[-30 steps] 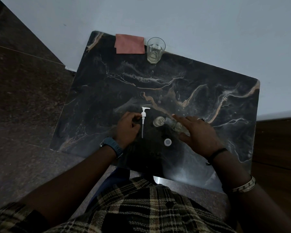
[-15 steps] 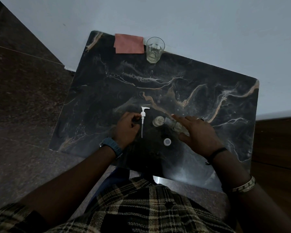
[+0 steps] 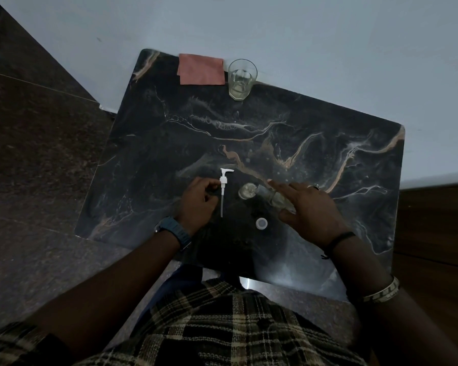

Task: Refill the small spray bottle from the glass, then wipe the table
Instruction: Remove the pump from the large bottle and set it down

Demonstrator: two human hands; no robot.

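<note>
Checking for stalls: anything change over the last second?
No visible change. The left hand stays by the pump head lying on the table, the right hand stays on the small bottle. Cap, glass and cloth unmoved.

Bench [image 3: 315, 122] black marble pattern with white and tan-orange veins. Cloth [image 3: 202, 69] dusty pink. Glass [image 3: 242, 79] clear, pale yellowish liquid at the bottom. Pump head [image 3: 224, 180] white with translucent tube. Small cap [image 3: 261, 223] whitish. Shirt [image 3: 222, 331] dark plaid, cream lines. Watch [image 3: 173, 231] blue. Wall [image 3: 302, 35] pale grey-blue.
</note>
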